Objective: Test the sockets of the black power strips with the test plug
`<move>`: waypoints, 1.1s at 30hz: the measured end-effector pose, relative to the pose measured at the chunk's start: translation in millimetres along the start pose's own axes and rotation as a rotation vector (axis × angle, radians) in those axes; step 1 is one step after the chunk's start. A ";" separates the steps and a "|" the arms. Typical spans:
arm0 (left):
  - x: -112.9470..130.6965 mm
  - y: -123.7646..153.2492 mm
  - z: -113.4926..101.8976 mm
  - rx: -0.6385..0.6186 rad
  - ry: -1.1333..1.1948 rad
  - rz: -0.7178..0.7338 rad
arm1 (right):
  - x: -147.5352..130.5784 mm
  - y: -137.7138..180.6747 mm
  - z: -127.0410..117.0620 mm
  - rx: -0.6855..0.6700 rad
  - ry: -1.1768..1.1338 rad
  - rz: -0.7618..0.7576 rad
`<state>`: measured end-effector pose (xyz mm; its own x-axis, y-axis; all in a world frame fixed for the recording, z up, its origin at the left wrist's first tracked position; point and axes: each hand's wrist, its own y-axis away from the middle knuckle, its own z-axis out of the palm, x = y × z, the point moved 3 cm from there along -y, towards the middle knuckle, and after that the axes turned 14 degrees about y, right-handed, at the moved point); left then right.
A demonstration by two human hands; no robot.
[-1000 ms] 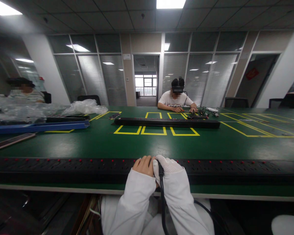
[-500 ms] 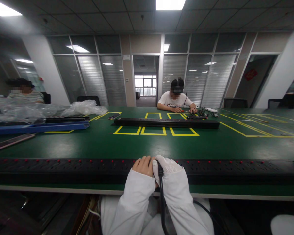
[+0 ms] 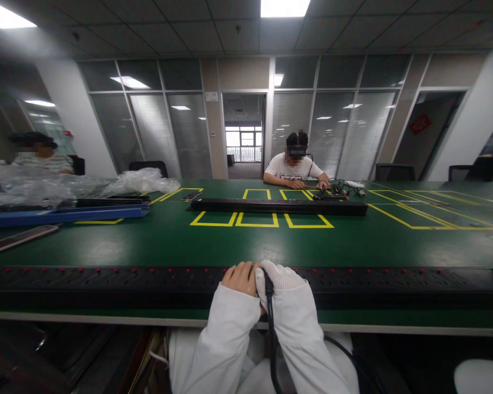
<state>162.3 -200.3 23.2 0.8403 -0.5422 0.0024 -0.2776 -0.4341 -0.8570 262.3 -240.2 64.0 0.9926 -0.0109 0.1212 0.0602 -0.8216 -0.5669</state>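
A long black power strip (image 3: 148, 287) with a row of small red lights or buttons runs across the near side of the table. My bare left hand (image 3: 240, 278) lies over the middle of it, fingers bent together and closed round its top. Right beside it, touching, is my white-gloved right hand (image 3: 282, 278), closed on the black cable's plug end (image 3: 268, 282). Only the ribbed sleeve shows; the plug's body is hidden under the glove, so I cannot tell whether it sits in a socket. The black cable (image 3: 272, 339) hangs down between my forearms to my lap.
On the green table (image 3: 148, 246) with yellow tape outlines lies a second black power strip (image 3: 279, 206). A phone (image 3: 20, 239), a blue channel (image 3: 66, 215) and clear plastic wrap (image 3: 66, 186) are at left. A co-worker (image 3: 293, 164) sits opposite beside cables; another person (image 3: 41, 156) sits far left.
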 end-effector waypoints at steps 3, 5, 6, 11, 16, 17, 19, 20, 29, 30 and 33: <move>0.2 -0.9 0.1 0.006 -0.007 0.011 | 0.2 -0.2 -0.5 -0.001 -0.002 -0.003; -0.1 -1.2 0.0 0.003 -0.010 0.012 | 0.3 -0.3 -1.0 -0.003 -0.003 -0.003; -0.2 -1.2 -0.2 0.002 -0.011 0.011 | 0.3 -0.3 -1.4 -0.005 -0.004 -0.002; 0.3 -0.5 -1.2 -0.035 0.017 0.013 | 0.3 0.7 -6.0 -0.007 -0.012 0.004; 1.2 0.2 -1.5 -0.029 0.013 0.005 | 1.0 2.5 -12.3 0.007 -0.006 0.017; 1.3 0.5 -1.9 -0.028 0.012 0.010 | 1.2 3.1 -13.3 0.008 -0.004 0.017; 1.5 1.1 -3.0 -0.052 0.026 0.028 | 1.4 4.4 -14.7 0.007 0.001 0.017; 1.6 1.4 -3.8 -0.074 0.038 0.035 | 1.5 5.1 -15.2 0.006 0.003 0.017; 1.9 0.9 -7.5 -0.146 0.076 0.029 | 2.8 4.8 -16.0 -0.010 -0.004 0.010; 1.6 0.9 -6.6 -0.142 0.074 0.030 | 2.9 4.5 -15.3 -0.011 -0.005 0.008; 0.8 1.0 -4.3 -0.114 0.039 0.028 | 2.6 4.0 -12.9 -0.015 -0.007 0.004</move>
<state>160.8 -204.2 24.5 0.8132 -0.5819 0.0019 -0.3534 -0.4965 -0.7928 263.8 -250.9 72.5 0.9935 -0.0098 0.1132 0.0550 -0.8303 -0.5546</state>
